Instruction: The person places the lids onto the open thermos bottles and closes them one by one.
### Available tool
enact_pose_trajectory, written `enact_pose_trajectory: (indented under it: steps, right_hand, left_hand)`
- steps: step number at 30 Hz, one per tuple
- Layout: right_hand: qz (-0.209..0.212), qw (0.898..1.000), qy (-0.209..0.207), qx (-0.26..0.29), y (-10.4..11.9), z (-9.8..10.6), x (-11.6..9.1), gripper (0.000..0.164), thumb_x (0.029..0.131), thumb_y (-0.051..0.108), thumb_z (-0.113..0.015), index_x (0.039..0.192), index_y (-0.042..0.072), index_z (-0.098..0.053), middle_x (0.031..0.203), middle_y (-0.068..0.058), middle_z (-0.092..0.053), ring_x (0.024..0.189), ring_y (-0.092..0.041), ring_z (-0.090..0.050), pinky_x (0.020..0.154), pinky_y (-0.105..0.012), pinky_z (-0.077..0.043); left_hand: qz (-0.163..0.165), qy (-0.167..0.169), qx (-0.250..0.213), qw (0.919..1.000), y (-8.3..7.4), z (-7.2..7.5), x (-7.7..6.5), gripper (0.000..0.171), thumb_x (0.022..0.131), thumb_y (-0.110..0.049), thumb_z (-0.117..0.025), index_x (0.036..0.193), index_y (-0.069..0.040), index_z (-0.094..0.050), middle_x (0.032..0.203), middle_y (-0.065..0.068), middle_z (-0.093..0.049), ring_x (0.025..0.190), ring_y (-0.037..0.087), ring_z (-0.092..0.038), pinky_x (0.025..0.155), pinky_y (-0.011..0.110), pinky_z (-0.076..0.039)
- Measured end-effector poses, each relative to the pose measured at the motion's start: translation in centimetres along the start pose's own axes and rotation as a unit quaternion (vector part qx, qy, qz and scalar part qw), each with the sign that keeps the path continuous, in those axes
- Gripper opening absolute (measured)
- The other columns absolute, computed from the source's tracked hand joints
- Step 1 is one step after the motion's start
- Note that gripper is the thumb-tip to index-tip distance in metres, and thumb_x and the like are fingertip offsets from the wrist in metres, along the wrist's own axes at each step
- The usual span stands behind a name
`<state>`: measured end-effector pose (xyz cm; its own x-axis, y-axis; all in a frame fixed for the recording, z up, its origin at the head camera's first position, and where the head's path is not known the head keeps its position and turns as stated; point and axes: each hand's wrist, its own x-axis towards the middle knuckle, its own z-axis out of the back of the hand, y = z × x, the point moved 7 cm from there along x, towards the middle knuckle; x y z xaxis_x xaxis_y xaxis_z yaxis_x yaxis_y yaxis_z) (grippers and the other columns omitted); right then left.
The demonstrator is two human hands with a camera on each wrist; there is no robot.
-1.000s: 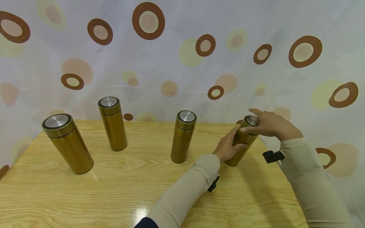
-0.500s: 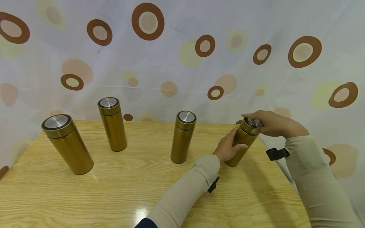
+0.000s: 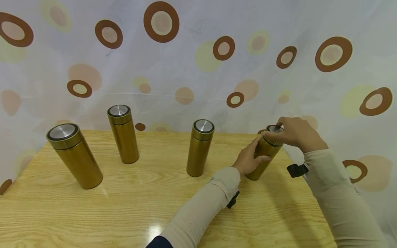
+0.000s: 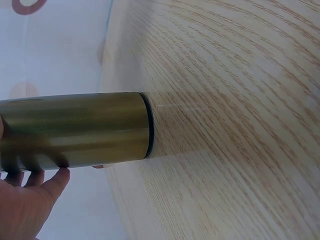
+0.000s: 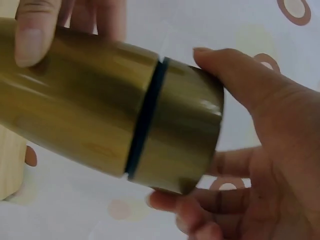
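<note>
Around the body of the rightmost gold thermos flask (image 3: 266, 152), which stands on the table, my left hand (image 3: 247, 159) holds with the thumb on the near side. My right hand (image 3: 297, 134) grips the flask's lid (image 5: 177, 125) from above and the right, thumb on one side and fingers on the other. A dark ring shows between lid and body (image 5: 85, 100) in the right wrist view. The flask's base (image 4: 148, 125) rests on the wood in the left wrist view, with my left fingertips (image 4: 57, 182) against its side.
Three similar gold flasks stand upright on the wooden table (image 3: 130, 206): one at the middle (image 3: 199, 151), one at the back left (image 3: 124, 137), one at the front left (image 3: 75, 158). A patterned curtain (image 3: 186, 69) hangs behind the table.
My right hand has turned back and forth about the lid: it swung rightward half a second ago, and is now back left with its fingers around the lid. The left hand has stayed put.
</note>
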<state>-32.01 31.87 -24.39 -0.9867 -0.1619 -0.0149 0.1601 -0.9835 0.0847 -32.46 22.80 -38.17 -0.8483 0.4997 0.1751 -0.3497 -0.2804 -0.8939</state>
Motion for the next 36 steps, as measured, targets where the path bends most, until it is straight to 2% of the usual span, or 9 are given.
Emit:
enact_pose_trajectory:
  steps: [4,7,18,20,22,25,29,32,36]
  right_hand:
    - [-0.052,0.998,-0.038,0.011,-0.4,-0.3,-0.2,0.073,0.081,0.074,-0.052,0.076,0.000,-0.052,0.064,-0.012,-0.050,0.052,-0.023,-0.047,0.043,-0.031,-0.036]
    - [-0.086,0.994,-0.063,0.013,-0.6,-0.4,-0.3,0.073,0.080,0.077,-0.048,0.063,0.006,-0.044,0.055,-0.006,-0.039,0.048,-0.022,-0.041,0.039,-0.029,-0.031]
    - [-0.126,0.990,-0.062,-0.001,-0.3,-0.3,-0.5,0.082,0.078,0.081,-0.045,0.065,0.001,-0.055,0.056,-0.014,-0.050,0.048,-0.027,-0.048,0.039,-0.032,-0.038]
    - [-0.104,0.994,-0.045,-0.006,-0.1,-0.2,-0.5,0.085,0.079,0.080,-0.047,0.081,-0.005,-0.060,0.067,-0.021,-0.057,0.055,-0.033,-0.054,0.043,-0.038,-0.043]
    - [-0.056,0.998,-0.015,-0.009,0.3,-0.3,-0.4,0.088,0.080,0.075,-0.053,0.108,-0.008,-0.060,0.092,-0.032,-0.060,0.073,-0.043,-0.060,0.056,-0.048,-0.050]
    - [0.044,0.998,0.043,0.005,1.0,-0.4,-0.3,0.083,0.086,0.050,-0.067,0.142,-0.004,-0.038,0.136,-0.039,-0.037,0.109,-0.057,-0.049,0.081,-0.064,-0.046]
    - [0.138,0.986,0.094,-0.007,1.3,-0.3,-0.5,0.079,0.080,0.011,-0.078,0.146,0.004,-0.035,0.148,-0.035,-0.019,0.123,-0.063,-0.030,0.090,-0.071,-0.037]
    - [0.173,0.980,0.100,-0.005,1.4,-0.1,-0.5,0.074,0.077,-0.005,-0.073,0.143,0.004,-0.042,0.147,-0.032,-0.026,0.125,-0.060,-0.032,0.089,-0.067,-0.041]
    - [0.194,0.976,0.098,0.032,1.6,0.1,-0.5,0.066,0.079,-0.012,-0.068,0.140,0.004,-0.047,0.143,-0.027,-0.039,0.125,-0.050,-0.041,0.091,-0.059,-0.045]
  left_hand:
    - [0.003,0.001,0.002,1.0000,0.0,0.0,0.0,0.075,0.092,-0.041,-0.059,0.154,-0.024,-0.019,0.149,-0.004,-0.039,0.133,0.016,-0.043,0.107,0.033,-0.039]
    - [0.002,-0.001,0.005,1.0000,-0.1,0.1,0.0,0.074,0.092,-0.041,-0.059,0.153,-0.025,-0.022,0.149,-0.004,-0.039,0.133,0.015,-0.043,0.108,0.032,-0.039]
    - [-0.009,-0.001,0.005,0.9999,-0.3,0.3,0.2,0.070,0.092,-0.038,-0.060,0.152,-0.024,-0.025,0.147,-0.004,-0.043,0.131,0.014,-0.045,0.106,0.031,-0.040]
    - [-0.010,-0.002,0.002,0.9999,-0.2,0.3,0.2,0.071,0.092,-0.037,-0.061,0.152,-0.025,-0.025,0.146,-0.004,-0.043,0.131,0.014,-0.046,0.106,0.031,-0.040]
    - [-0.008,-0.001,-0.002,1.0000,-0.1,0.2,0.2,0.073,0.092,-0.036,-0.061,0.153,-0.025,-0.023,0.147,-0.004,-0.042,0.131,0.015,-0.045,0.106,0.032,-0.040]
    - [-0.006,0.001,-0.006,1.0000,0.0,0.1,0.3,0.074,0.091,-0.038,-0.061,0.153,-0.025,-0.022,0.148,-0.003,-0.041,0.132,0.015,-0.044,0.106,0.032,-0.040]
    - [-0.007,0.005,-0.002,1.0000,0.0,0.0,0.4,0.073,0.092,-0.039,-0.060,0.152,-0.021,-0.024,0.147,-0.002,-0.043,0.131,0.015,-0.045,0.106,0.031,-0.040]
    - [-0.008,0.004,0.001,1.0000,0.0,0.1,0.4,0.072,0.092,-0.040,-0.059,0.152,-0.020,-0.024,0.147,-0.001,-0.043,0.131,0.016,-0.045,0.106,0.031,-0.040]
    - [-0.003,0.003,0.000,1.0000,0.0,0.2,0.3,0.073,0.092,-0.040,-0.059,0.153,-0.021,-0.023,0.147,-0.001,-0.042,0.132,0.016,-0.045,0.106,0.032,-0.040]
